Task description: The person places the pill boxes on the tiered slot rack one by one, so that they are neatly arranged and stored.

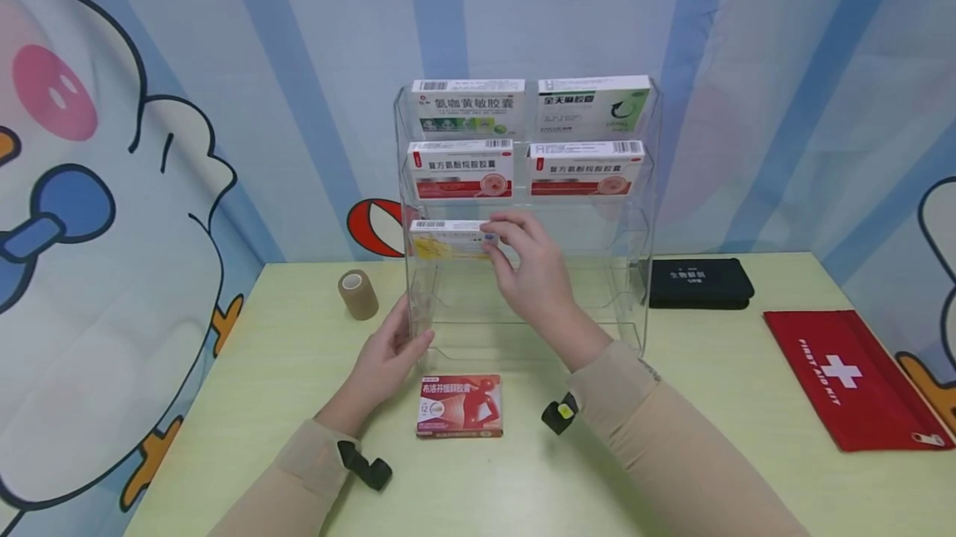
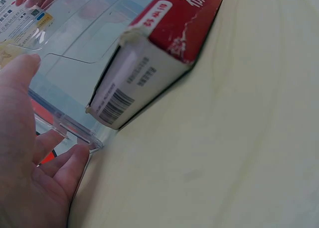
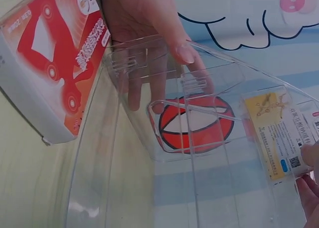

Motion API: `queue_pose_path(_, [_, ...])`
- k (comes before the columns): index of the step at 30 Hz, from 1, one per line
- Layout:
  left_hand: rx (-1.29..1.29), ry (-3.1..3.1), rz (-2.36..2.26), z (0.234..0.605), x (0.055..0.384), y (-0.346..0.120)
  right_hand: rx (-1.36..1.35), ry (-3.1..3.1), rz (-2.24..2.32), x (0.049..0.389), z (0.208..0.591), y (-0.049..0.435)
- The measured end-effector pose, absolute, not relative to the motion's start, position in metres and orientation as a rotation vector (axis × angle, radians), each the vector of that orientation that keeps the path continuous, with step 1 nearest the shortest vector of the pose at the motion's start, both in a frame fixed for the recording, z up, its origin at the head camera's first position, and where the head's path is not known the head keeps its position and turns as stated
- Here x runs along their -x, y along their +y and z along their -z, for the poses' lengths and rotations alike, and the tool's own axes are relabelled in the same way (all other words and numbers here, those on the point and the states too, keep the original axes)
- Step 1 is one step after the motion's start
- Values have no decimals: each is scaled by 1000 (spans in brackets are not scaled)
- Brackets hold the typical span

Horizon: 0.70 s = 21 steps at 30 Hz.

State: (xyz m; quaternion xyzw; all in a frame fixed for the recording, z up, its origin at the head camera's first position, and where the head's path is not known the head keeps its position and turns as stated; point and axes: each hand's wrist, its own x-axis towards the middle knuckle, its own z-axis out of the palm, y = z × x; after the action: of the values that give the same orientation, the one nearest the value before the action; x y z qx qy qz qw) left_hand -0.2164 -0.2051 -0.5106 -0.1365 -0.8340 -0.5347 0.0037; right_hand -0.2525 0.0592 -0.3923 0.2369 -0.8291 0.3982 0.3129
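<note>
A clear tiered display rack (image 1: 629, 230) stands on the table. My left hand (image 1: 382, 358) holds its lower left side, with the thumb at the front and the fingers around the outer edge in the left wrist view. On the third tier, at the left, sits a white and yellow medicine box (image 1: 446, 244). My right hand (image 1: 534, 267) pinches the right end of that box between thumb and fingers. A red medicine box (image 1: 459, 406) lies flat on the table before the rack, printed with a figure; its barcoded end (image 2: 122, 91) faces the left wrist camera.
Higher tiers carry two white and green boxes (image 1: 469, 108) (image 1: 593, 108) and two white and red boxes (image 1: 460, 172) (image 1: 586, 170). A brown tape roll (image 1: 358, 296) stands left of the rack. Rightward lie a black zip case (image 1: 698, 284) and a red first aid pouch (image 1: 851, 379).
</note>
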Motion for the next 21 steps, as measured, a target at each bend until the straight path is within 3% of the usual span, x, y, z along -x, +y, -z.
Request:
queue_pose_path(11, [404, -2631, 1676, 510, 216, -204, -597, -2127, -1161, 240, 392, 69])
queue_pose_path(21, [410, -2621, 1676, 510, 216, -204, -635, -2088, -1197, 220, 418, 77])
